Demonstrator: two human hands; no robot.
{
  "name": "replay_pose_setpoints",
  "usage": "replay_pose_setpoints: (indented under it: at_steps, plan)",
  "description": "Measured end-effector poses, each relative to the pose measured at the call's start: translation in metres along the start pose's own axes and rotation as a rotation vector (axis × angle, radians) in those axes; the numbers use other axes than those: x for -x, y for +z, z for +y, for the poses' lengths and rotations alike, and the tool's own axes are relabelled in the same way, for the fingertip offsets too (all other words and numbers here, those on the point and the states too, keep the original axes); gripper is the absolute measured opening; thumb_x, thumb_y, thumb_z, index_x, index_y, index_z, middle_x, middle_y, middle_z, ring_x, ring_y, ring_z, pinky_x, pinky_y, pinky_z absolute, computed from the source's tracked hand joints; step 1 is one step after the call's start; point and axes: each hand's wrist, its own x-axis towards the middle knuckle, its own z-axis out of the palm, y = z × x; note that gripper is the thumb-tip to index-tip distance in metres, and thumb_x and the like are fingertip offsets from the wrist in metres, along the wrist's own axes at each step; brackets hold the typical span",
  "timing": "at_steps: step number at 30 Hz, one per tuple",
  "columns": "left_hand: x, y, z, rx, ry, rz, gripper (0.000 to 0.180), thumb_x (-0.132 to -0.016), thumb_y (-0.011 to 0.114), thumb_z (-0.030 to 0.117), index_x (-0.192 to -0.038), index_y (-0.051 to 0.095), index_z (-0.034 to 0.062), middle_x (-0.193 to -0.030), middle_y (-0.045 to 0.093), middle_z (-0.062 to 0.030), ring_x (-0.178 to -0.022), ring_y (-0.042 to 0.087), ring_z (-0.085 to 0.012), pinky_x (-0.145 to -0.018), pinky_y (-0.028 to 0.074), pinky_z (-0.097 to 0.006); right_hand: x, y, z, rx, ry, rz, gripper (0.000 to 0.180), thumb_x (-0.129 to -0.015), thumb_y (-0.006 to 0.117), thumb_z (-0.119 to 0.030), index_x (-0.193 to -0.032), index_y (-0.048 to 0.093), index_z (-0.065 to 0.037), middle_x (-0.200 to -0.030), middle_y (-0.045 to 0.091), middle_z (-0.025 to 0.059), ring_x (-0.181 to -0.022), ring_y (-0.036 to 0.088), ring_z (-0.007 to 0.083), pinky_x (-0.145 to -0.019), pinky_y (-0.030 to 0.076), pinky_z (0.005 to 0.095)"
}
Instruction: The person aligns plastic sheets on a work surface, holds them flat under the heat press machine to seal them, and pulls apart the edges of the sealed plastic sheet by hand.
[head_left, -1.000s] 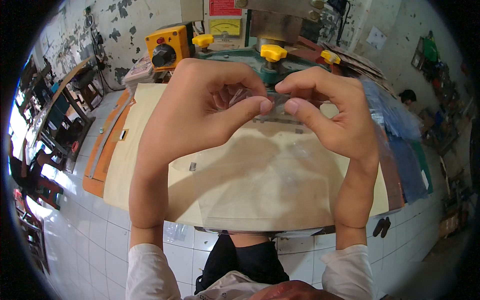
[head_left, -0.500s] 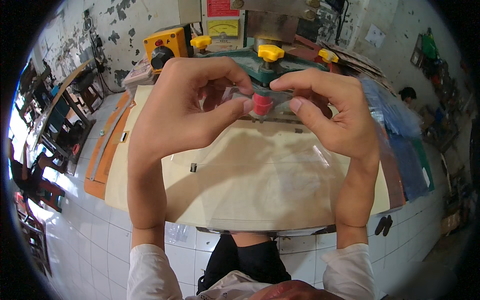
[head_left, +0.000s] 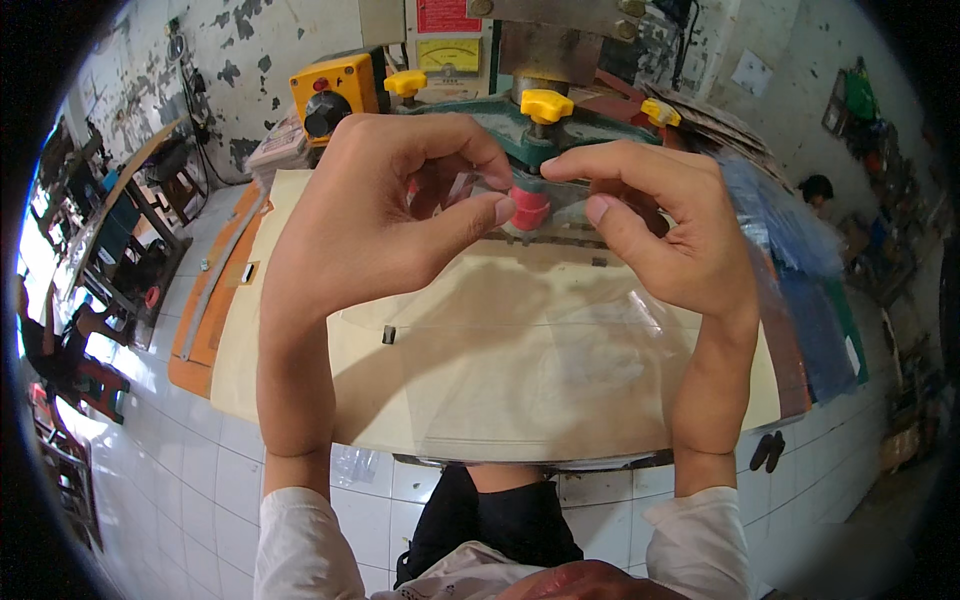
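My left hand [head_left: 370, 215] and my right hand [head_left: 665, 225] are raised close together above the worktable, fingers pinched on the top edge of a clear plastic sheet or bag [head_left: 545, 330] that hangs down between them. Between my thumbs shows a small red round piece [head_left: 530, 208]; whether it sits in the plastic or on the machine behind, I cannot tell. The cream-coloured work surface [head_left: 290, 330] lies under the plastic.
A green press machine [head_left: 505, 120] with yellow knobs [head_left: 546, 104] stands behind my hands, with an orange control box [head_left: 335, 92] to its left. Blue plastic sheets [head_left: 790, 240] are piled at the right. A person sits far right. White floor tiles lie below.
My hands have stayed pinched on the plastic and shifted slightly. The red piece between my thumbs, hidden a second ago, is visible now.
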Motion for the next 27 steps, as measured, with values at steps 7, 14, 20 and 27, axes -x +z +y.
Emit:
replay_pose_setpoints:
  at_steps: [7, 14, 20, 27]
  plan:
    - [-0.0011, 0.0019, 0.0020, 0.005, -0.001, 0.001, 0.018, -0.079, 0.080, 0.013, -0.087, 0.070, 0.0003, -0.069, 0.063, 0.0021, -0.061, 0.047, -0.0042, -0.055, 0.037, -0.021, 0.0030, -0.0033, -0.0035, -0.010, 0.085, -0.007, 0.026, -0.084, 0.060, 0.001, -0.108, 0.070, -0.002, -0.084, 0.070, 0.0066, -0.069, 0.064, 0.0071, -0.059, 0.048, 0.0220]
    - [0.0002, -0.0006, 0.0011, -0.019, 0.002, 0.006, 0.019, -0.078, 0.080, 0.013, -0.086, 0.070, -0.0003, -0.069, 0.063, 0.0012, -0.061, 0.048, -0.0047, -0.056, 0.038, -0.022, 0.0045, 0.0007, 0.0000, -0.056, 0.167, 0.055, 0.020, -0.083, 0.064, -0.002, -0.103, 0.068, -0.002, -0.074, 0.067, 0.0017, -0.066, 0.060, 0.0035, -0.056, 0.046, 0.0204]
    - [-0.0017, 0.0029, 0.0025, -0.005, 0.002, 0.011, 0.018, -0.078, 0.080, 0.013, -0.085, 0.070, -0.0004, -0.069, 0.063, 0.0009, -0.061, 0.048, -0.0050, -0.055, 0.037, -0.022, 0.0065, -0.0028, 0.0011, -0.059, 0.162, 0.025, 0.018, -0.084, 0.063, -0.004, -0.101, 0.068, -0.002, -0.073, 0.066, 0.0015, -0.063, 0.057, 0.0029, -0.054, 0.043, 0.0204]
    - [0.0006, 0.0006, 0.0004, -0.009, -0.007, 0.001, 0.017, -0.079, 0.080, 0.014, -0.084, 0.070, 0.0012, -0.069, 0.063, 0.0017, -0.060, 0.047, -0.0054, -0.055, 0.037, -0.022, 0.0039, 0.0004, 0.0028, -0.032, 0.132, 0.010, 0.021, -0.084, 0.063, -0.004, -0.104, 0.070, -0.003, -0.079, 0.068, 0.0031, -0.062, 0.056, 0.0039, -0.054, 0.044, 0.0212]
